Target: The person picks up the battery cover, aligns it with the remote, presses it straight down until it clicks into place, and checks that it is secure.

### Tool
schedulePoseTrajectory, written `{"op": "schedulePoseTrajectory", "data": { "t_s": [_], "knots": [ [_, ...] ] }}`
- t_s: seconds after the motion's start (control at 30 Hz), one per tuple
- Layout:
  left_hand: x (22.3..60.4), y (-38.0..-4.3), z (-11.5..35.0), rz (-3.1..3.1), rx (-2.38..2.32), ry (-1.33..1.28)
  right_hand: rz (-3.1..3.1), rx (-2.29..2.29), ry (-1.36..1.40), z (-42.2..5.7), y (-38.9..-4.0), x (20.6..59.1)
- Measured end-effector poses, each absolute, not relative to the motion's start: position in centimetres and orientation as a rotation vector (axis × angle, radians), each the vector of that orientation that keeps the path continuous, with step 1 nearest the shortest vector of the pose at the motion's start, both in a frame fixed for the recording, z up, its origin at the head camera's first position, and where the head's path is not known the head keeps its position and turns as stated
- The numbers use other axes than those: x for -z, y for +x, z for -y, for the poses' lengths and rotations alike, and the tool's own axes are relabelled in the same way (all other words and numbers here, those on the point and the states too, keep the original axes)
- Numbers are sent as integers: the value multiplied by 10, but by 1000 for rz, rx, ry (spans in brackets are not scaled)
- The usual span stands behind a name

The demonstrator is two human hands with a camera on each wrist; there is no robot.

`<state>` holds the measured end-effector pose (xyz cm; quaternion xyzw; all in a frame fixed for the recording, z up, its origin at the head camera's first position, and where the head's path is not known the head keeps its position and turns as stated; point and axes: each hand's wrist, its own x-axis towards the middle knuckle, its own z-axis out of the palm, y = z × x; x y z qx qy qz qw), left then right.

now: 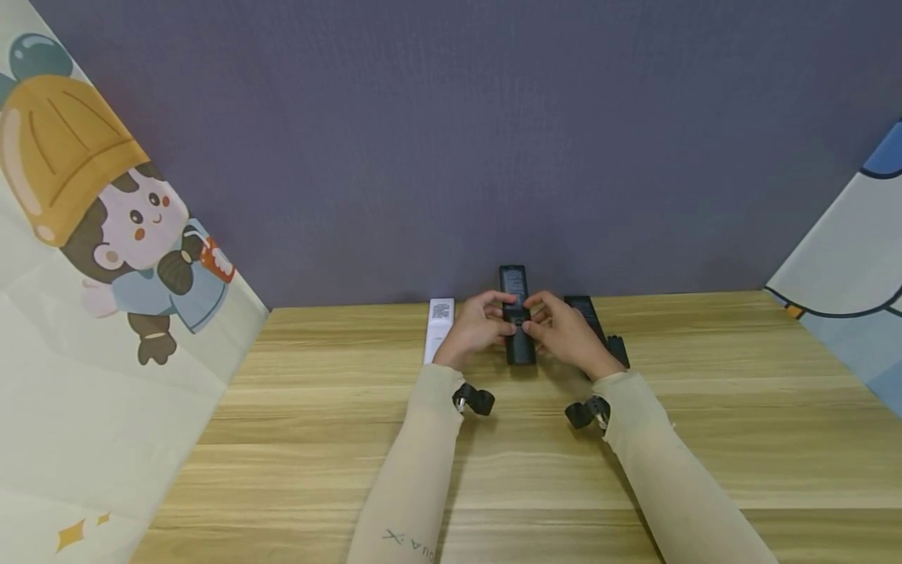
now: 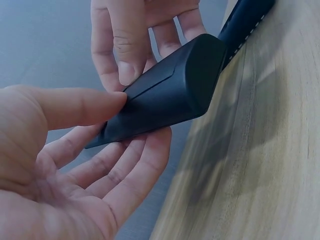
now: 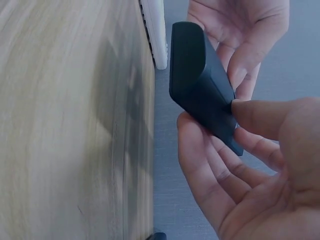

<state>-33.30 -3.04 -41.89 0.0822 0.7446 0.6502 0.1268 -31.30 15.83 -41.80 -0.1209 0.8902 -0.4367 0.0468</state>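
Between my two hands is a black remote control (image 1: 519, 345), its back with a label facing up. My left hand (image 1: 478, 327) grips its left side, with the thumb on the back and the fingers beneath, as the left wrist view shows (image 2: 155, 95). From the other side my right hand (image 1: 564, 333) holds it the same way, thumb pressed on the back near the seam of the battery cover. The right wrist view shows the rounded end of the remote (image 3: 187, 60) raised above the table.
A white remote (image 1: 440, 321) lies left of my left hand. Another black remote (image 1: 583, 309) lies by my right hand, partly covered, with a small black object (image 1: 617, 350) beside it. The wooden table (image 1: 317, 407) ends at a dark grey-blue backdrop (image 1: 423, 157).
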Motion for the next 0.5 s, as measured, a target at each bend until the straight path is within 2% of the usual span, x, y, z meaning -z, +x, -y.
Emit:
{"op": "schedulePoseTrajectory", "data": {
  "t_s": [0.5],
  "knots": [
    [421,-332,28,-2200,-1833,179,-2697,1281,-337,-155,-314,421]
  ]
}}
